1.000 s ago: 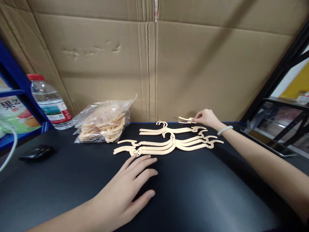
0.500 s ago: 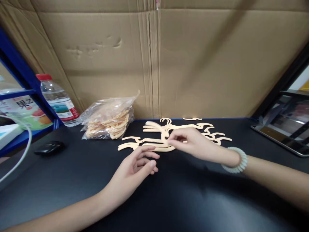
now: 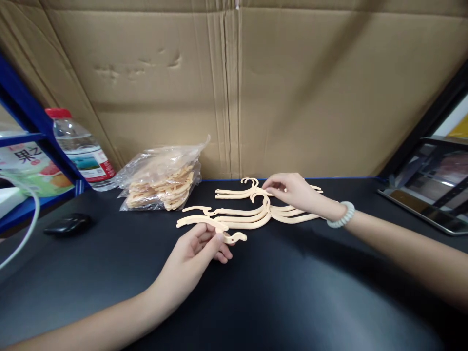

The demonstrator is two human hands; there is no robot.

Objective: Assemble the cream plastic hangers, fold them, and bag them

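A curved beige plastic hanger arm (image 3: 236,238) is pinched between the thumb and fingers of my left hand (image 3: 201,247), just in front of the laid-out pieces. My right hand (image 3: 292,190) is over the back of the group, its fingertips closed on the shoulder of a beige hanger (image 3: 261,191); the hand hides part of it. Nearer me, several hanger pieces (image 3: 243,219) lie side by side, with a hook (image 3: 259,196) standing out behind them. Loose curved arms (image 3: 197,209) lie at their left end.
A clear plastic bag (image 3: 161,180) of beige pieces stands at back left. Left of it are a water bottle (image 3: 82,151), a black mouse (image 3: 69,224) and a white cable (image 3: 31,234). Cardboard (image 3: 310,87) walls the back. A tablet-like object (image 3: 420,209) lies at right.
My left hand has closed on a hanger arm and drawn slightly left. My right hand has moved right and back, away from the front pieces to the rear hanger.
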